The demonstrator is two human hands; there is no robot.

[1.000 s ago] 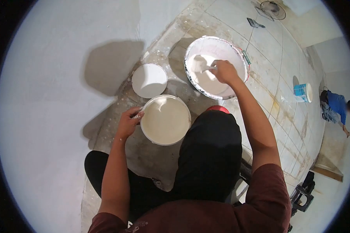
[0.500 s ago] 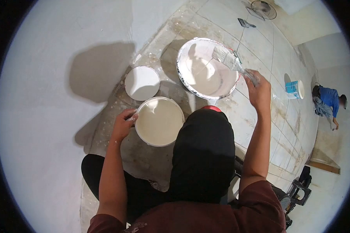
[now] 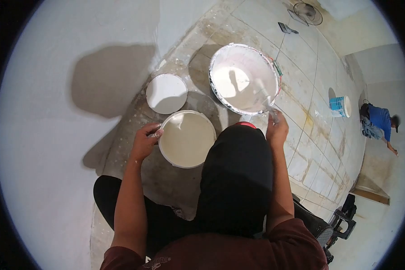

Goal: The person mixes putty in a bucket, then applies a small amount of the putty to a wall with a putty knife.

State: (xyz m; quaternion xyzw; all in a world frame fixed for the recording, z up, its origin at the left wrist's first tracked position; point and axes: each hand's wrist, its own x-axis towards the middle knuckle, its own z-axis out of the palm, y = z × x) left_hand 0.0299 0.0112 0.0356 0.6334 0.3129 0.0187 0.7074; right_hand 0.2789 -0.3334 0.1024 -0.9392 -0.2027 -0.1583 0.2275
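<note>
Right hand (image 3: 277, 128) grasps a blurred brush (image 3: 263, 91); left hand (image 3: 147, 140) holds a tub (image 3: 182, 167) by its rim.
Large bucket (image 3: 257, 64) just beyond right hand; white disc (image 3: 166, 92) beyond left.

No readable lettering or numbers.

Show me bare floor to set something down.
The tiled floor between the large bucket and the blue pail is bare but stained. It is crowded around the cream-filled bucket, with the white disc, left hand and knee close by.
</note>
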